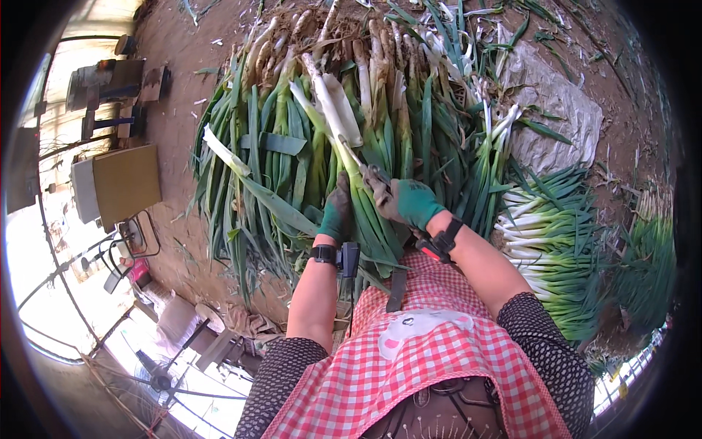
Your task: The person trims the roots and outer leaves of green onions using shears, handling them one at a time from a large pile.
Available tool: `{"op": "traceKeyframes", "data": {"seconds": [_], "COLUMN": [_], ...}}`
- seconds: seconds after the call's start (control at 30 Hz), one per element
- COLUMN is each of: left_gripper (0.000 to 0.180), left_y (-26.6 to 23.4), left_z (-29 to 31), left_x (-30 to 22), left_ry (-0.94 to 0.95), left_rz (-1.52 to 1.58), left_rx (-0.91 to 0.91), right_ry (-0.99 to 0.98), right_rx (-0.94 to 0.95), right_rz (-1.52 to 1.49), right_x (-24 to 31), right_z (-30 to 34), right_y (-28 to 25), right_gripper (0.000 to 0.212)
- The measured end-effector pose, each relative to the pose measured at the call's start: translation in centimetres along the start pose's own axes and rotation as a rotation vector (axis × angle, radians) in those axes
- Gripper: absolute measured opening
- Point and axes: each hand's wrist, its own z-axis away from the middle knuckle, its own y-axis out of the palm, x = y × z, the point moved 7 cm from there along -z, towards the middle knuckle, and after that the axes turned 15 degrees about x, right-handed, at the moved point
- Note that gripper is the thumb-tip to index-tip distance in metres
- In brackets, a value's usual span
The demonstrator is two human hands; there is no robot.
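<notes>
A leek (333,110) with a long white stem lies slanting over the pile in front of me, its root end pointing away. My left hand (337,208), in a grey and green work glove, is closed round its green leaves from the left. On the right side of the same leek, my gloved right hand (401,196) is closed with fingers bent. A thin dark blade-like tool (352,152) sticks out from its fingers and touches the stem; its handle is hidden. Peeled-back leaf (311,107) hangs off the stem's left.
A big pile of leeks (278,164) with soily roots spreads before me. Cleaned leeks (545,249) are stacked at the right, near a whitish plastic sheet (552,102). More greens (647,256) lie farther right. Left are a brown board (128,183) and a fan (157,377).
</notes>
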Motion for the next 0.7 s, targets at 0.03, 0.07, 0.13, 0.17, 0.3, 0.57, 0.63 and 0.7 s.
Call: {"op": "traceKeyframes", "data": {"seconds": [0.03, 0.07, 0.13, 0.17, 0.3, 0.57, 0.63, 0.7], "left_gripper": [0.079, 0.078, 0.077, 0.077, 0.077, 0.077, 0.077, 0.076], "left_y": [1.8, 1.3, 1.1, 1.0, 1.5, 1.0, 0.1, 2.1], "left_z": [0.2, 0.7, 1.2, 1.5, 2.5, 2.6, 1.5, 1.6], "left_x": [-0.7, -0.9, -1.4, -1.6, -2.5, -2.2, -0.2, -1.0], "left_ry": [-0.019, -0.016, -0.032, -0.041, -0.039, 0.011, -0.01, -0.051], "left_rz": [0.091, 0.126, 0.106, 0.096, 0.032, -0.094, 0.051, 0.188], "left_rx": [0.007, -0.005, -0.026, -0.038, -0.085, -0.056, -0.001, 0.013], "right_ry": [-0.01, -0.022, -0.041, -0.063, -0.061, -0.034, -0.095, -0.075], "right_rx": [-0.043, -0.011, 0.002, -0.011, 0.006, 0.016, -0.105, -0.075], "right_rz": [-0.005, -0.009, -0.014, -0.013, -0.036, -0.077, 0.012, 0.034], "right_x": [0.1, 1.7, 3.7, 4.6, 7.8, 8.0, 5.5, 2.2], "right_z": [-1.0, -2.0, -4.2, -5.5, -9.1, -10.4, -10.1, -7.8], "right_y": [-0.9, -1.8, -3.6, -4.3, -8.5, -10.4, -8.3, -5.5], "right_gripper": [0.056, 0.057, 0.059, 0.06, 0.061, 0.054, 0.051, 0.047]}}
